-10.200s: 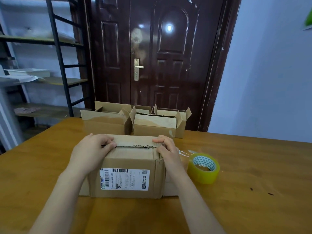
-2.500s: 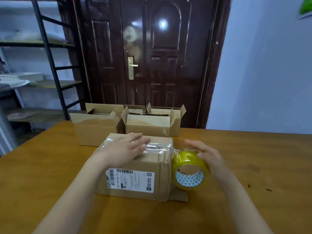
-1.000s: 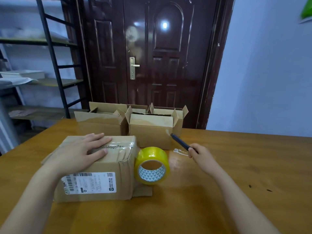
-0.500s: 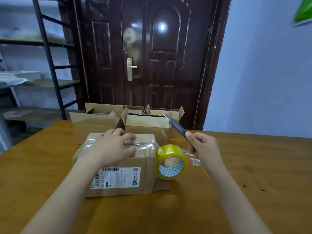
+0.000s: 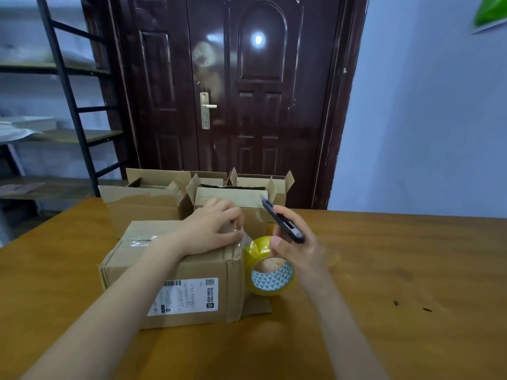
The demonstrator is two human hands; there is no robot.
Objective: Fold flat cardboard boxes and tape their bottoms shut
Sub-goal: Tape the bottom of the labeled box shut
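Beside the box (image 5: pixel 175 272) edge, tape roll (image 5: pixel 270 272) under right hand (image 5: pixel 295 242) with knife (image 5: pixel 282 224).

A plain room used as a small packing area. A dark wooden door (image 5: pixel 233 100) with a brass handle (image 5: pixel 206 109) faces a wooden table (image 5: pixel 397 283). Open cardboard boxes (image 5: pixel 153 198) stand on the table. A black metal shelving rack (image 5: pixel 68 86) stands at left against pale blue walls (image 5: pixel 428 119).

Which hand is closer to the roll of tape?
Right. The right hand, holding a knife, hovers just above the tape roll. The left hand rests on the box beside it.
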